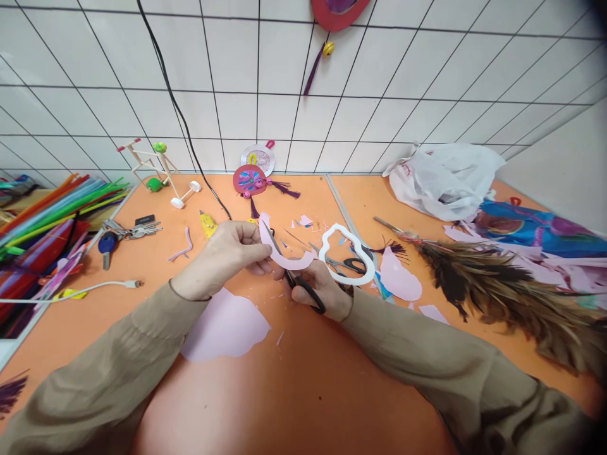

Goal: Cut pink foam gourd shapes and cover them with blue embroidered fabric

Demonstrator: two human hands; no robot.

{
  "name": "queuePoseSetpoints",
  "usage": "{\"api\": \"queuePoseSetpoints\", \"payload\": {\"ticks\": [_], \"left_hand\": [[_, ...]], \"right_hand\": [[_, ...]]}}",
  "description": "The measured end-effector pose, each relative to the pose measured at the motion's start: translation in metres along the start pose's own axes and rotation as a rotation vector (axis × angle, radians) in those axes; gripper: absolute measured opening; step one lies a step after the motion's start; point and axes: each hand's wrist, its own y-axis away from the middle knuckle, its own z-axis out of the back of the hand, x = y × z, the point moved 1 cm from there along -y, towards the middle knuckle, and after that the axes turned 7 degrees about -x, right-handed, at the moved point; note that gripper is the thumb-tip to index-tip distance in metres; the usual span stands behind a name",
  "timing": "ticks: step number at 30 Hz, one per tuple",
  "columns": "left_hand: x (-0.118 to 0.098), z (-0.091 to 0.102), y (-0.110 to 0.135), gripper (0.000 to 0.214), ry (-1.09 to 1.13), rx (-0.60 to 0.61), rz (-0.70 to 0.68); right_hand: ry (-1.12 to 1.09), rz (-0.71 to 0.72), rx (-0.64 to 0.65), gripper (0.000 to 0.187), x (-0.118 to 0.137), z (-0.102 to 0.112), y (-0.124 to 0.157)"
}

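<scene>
My left hand (pixel 226 253) pinches a curved strip of pink paper (pixel 284 258) above the orange table (pixel 303 379). My right hand (pixel 322 287) grips black-handled scissors (pixel 303 287) whose blades reach up into the strip near my left fingers. A larger cut sheet of pink paper (pixel 225 328) lies on the table under my left wrist. A white cloud-shaped frame (pixel 344 253) lies just beyond my right hand, with a second pair of scissors (pixel 348 264) inside it.
Coloured pipe cleaners (pixel 42 221) are piled at left, beside keys (pixel 126 232) and a white cable (pixel 95 287). A feather duster (pixel 497 284) lies at right, a plastic bag (pixel 443 177) behind it. Paper scraps, a pink cutout (pixel 401 278) and tasselled ornaments (pixel 251 180) sit near the tiled wall.
</scene>
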Motion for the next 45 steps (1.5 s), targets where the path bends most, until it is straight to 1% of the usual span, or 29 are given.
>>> {"api": "queuePoseSetpoints", "payload": {"ticks": [6,14,18,23,28,31,35,41,45], "left_hand": [[-0.0005,-0.0005,0.0004,0.009,-0.017,-0.020,0.001],[0.0005,0.0003,0.0001,0.009,0.003,-0.018,0.005],[0.0016,0.0008,-0.0002,0.009,0.027,-0.012,0.026],[0.0044,0.0010,-0.0006,0.009,0.100,0.007,0.065],[0.0055,0.0003,-0.0010,0.009,0.154,0.019,0.108],[0.0055,0.0013,-0.0010,0.013,0.150,0.007,0.092],[0.0055,0.0031,-0.0010,0.017,0.122,-0.030,0.054],[0.0059,0.0036,-0.0014,0.015,0.127,-0.006,0.061],[0.0061,0.0037,-0.0017,0.018,0.156,0.003,0.078]], "right_hand": [[0.004,0.005,-0.003,0.052,-0.0015,0.0001,0.0004],[0.013,-0.012,-0.028,0.044,0.0003,-0.0019,-0.0005],[0.001,-0.041,-0.017,0.040,0.0012,-0.0027,-0.0002],[-0.014,-0.047,-0.031,0.041,0.0006,-0.0032,-0.0005],[-0.039,-0.028,-0.024,0.040,-0.0034,-0.0025,-0.0003],[-0.044,-0.003,-0.030,0.037,-0.0044,-0.0020,0.0000],[-0.037,-0.008,-0.030,0.037,-0.0031,-0.0022,0.0005],[-0.038,0.017,-0.014,0.036,-0.0045,-0.0015,0.0001],[-0.028,0.015,-0.010,0.035,-0.0056,-0.0013,0.0003]]}}
